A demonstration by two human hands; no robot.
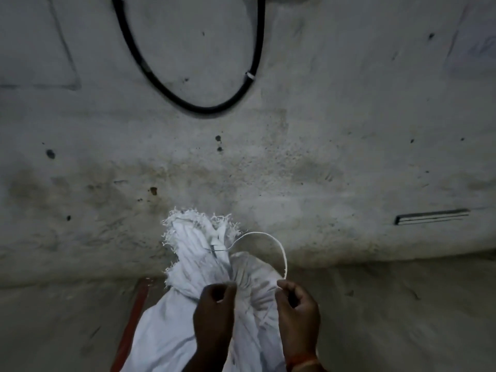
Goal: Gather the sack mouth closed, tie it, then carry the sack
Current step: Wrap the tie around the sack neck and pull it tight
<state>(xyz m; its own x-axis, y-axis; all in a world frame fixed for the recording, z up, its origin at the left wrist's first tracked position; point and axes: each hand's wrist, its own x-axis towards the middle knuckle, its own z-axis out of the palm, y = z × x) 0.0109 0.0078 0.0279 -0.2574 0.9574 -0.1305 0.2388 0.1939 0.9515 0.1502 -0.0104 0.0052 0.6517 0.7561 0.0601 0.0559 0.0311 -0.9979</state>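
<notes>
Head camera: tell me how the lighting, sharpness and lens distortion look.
Head view: dim, flat light with darkened corners; the wall and black cable look soft and slightly smeared; the wide lens bows the wall's base line; the white sack, strip, left hand and right hand read clearest.

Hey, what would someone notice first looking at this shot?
The white sack at bottom centre, its frayed mouth bunched up. Both hands work below it: the left hand grips the gathered neck, the right hand pinches a pale tie strip looping above. A black cable curves across the wall.
</notes>
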